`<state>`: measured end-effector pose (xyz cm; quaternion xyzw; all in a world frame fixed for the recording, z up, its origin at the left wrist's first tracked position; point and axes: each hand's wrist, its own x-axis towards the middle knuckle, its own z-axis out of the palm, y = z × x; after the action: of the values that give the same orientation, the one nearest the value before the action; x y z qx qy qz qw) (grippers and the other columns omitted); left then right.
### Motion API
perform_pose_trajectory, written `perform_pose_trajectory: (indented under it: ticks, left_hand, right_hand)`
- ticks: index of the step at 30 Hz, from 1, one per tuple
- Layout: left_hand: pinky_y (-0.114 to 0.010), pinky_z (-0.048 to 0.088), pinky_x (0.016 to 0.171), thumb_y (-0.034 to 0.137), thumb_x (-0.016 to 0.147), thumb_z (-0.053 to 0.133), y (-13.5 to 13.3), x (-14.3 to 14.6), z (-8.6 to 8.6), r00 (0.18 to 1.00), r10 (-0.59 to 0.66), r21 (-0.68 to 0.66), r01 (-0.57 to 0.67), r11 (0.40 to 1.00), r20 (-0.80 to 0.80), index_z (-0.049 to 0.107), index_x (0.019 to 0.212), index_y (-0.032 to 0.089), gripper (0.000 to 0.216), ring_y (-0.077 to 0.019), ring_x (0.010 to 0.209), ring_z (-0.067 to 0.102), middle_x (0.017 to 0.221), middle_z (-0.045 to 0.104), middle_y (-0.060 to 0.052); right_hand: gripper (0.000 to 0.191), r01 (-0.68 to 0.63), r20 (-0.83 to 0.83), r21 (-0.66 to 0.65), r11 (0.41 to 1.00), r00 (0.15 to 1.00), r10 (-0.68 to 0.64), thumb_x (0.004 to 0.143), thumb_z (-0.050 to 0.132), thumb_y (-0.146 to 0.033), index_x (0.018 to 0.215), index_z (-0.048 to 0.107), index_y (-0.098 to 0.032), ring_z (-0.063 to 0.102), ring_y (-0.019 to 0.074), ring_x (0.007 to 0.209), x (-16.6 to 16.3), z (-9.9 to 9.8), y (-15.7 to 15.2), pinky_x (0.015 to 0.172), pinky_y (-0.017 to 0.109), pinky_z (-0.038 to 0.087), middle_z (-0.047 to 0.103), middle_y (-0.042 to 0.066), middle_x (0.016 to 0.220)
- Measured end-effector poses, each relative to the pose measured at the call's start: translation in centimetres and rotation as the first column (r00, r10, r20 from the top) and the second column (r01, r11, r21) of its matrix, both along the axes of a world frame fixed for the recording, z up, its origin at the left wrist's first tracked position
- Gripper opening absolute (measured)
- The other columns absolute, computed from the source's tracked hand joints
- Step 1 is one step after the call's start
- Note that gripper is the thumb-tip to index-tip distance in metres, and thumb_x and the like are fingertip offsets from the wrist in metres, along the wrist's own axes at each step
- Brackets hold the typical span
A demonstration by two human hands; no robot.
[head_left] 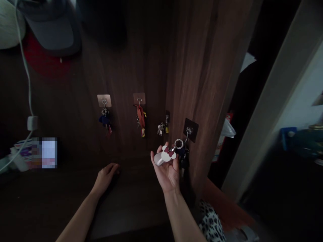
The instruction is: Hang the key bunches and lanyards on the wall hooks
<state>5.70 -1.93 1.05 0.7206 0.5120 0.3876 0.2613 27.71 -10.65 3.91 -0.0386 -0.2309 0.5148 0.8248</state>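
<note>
Right hand (168, 171) grasping white bow key fob (163, 157) | left hand (107, 178) open on wooden ledge (131, 191) | hands well apart

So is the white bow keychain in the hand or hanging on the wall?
In the hand: the white bow keychain rests across the fingers of the palm-up right hand, not on a wall hook.
</note>
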Motion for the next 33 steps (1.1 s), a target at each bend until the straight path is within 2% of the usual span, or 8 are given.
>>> perform_pose_trajectory:
  ticks: [7,10,13,18,24,27,30,33]
  left_hand:
    - [-0.028,0.044,0.071,0.053,0.074,0.045,0.2,-0.1,-0.2,1.000,-0.017,-0.017,0.017,1.000,-0.005,0.064,0.079,0.020,0.038,-0.0197,0.073,0.063,0.068,0.068,-0.001]
    - [-0.027,0.043,0.070,0.053,0.074,0.045,0.3,-0.2,-0.3,1.000,-0.021,-0.012,0.021,1.000,0.002,0.064,0.078,0.020,0.038,-0.0194,0.073,0.063,0.068,0.067,-0.001]
    - [-0.026,0.043,0.070,0.053,0.075,0.044,0.5,-0.2,-0.5,1.000,-0.029,0.004,0.029,1.000,-0.006,0.063,0.077,0.020,0.038,-0.0187,0.072,0.062,0.068,0.067,-0.001]
    - [-0.026,0.043,0.071,0.051,0.077,0.043,0.8,-0.3,-0.9,1.000,-0.025,0.004,0.025,1.000,-0.015,0.063,0.077,0.020,0.037,-0.0174,0.070,0.062,0.067,0.066,0.001]
    - [-0.025,0.043,0.069,0.050,0.077,0.043,0.8,-0.3,-0.9,0.999,-0.027,0.018,0.028,0.999,-0.020,0.063,0.075,0.020,0.036,-0.0170,0.070,0.061,0.067,0.066,0.001]
    - [-0.025,0.042,0.069,0.049,0.077,0.043,0.8,-0.3,-0.8,0.999,-0.029,0.008,0.029,1.000,-0.022,0.063,0.076,0.020,0.035,-0.0171,0.070,0.061,0.067,0.066,0.001]
    - [-0.025,0.042,0.070,0.048,0.078,0.043,0.7,-0.3,-0.8,0.999,-0.033,0.004,0.033,0.999,-0.023,0.063,0.077,0.020,0.034,-0.0168,0.071,0.061,0.069,0.066,0.001]
    - [-0.025,0.042,0.069,0.047,0.078,0.043,0.8,-0.3,-0.9,0.999,-0.046,0.017,0.047,0.999,-0.015,0.062,0.077,0.020,0.033,-0.0162,0.070,0.060,0.068,0.066,0.001]
  right_hand:
    - [0.030,-0.072,-0.041,-0.035,0.997,0.997,0.071,0.072,0.061,-0.054,0.096,0.063,-0.038,0.050,0.0152,0.111,-1.1,-1.2,0.4,0.095,0.039,0.039,0.062,-0.007,0.113]
    - [0.027,-0.056,-0.028,-0.067,0.996,0.998,0.055,0.074,0.059,-0.052,0.094,0.064,-0.035,0.056,0.0146,0.096,-1.4,-1.7,0.7,0.083,0.034,0.045,0.064,-0.004,0.105]
    - [0.018,-0.106,-0.083,-0.039,0.994,0.991,0.102,0.076,0.060,-0.044,0.089,0.064,-0.032,0.056,0.0113,0.078,-1.6,-1.7,0.8,0.068,0.027,0.047,0.065,-0.004,0.089]
    - [0.006,-0.231,-0.205,0.021,0.973,0.951,0.230,0.078,0.061,-0.025,0.083,0.063,-0.022,0.046,0.0049,0.052,-1.8,-1.4,0.6,0.048,0.016,0.041,0.056,-0.006,0.061]
    - [0.011,-0.292,-0.183,0.012,0.956,0.940,0.289,0.086,0.053,-0.024,0.078,0.060,-0.019,0.036,0.0032,0.038,-1.4,-1.7,0.9,0.037,0.013,0.031,0.045,-0.009,0.046]
    - [0.017,-0.396,-0.159,0.013,0.918,0.906,0.393,0.090,0.046,-0.021,0.081,0.060,-0.019,0.033,0.0014,0.034,-1.3,-1.5,1.5,0.034,0.010,0.027,0.044,-0.010,0.044]
    - [0.020,-0.543,-0.138,-0.029,0.839,0.834,0.535,0.092,0.042,-0.022,0.082,0.059,-0.017,0.031,-0.0002,0.032,-1.7,-1.1,2.3,0.032,0.008,0.022,0.043,-0.011,0.043]
    - [0.024,-0.626,-0.152,-0.056,0.778,0.775,0.613,0.092,0.040,-0.025,0.080,0.058,-0.014,0.030,-0.0009,0.031,-2.2,-0.8,3.2,0.030,0.008,0.020,0.040,-0.011,0.041]
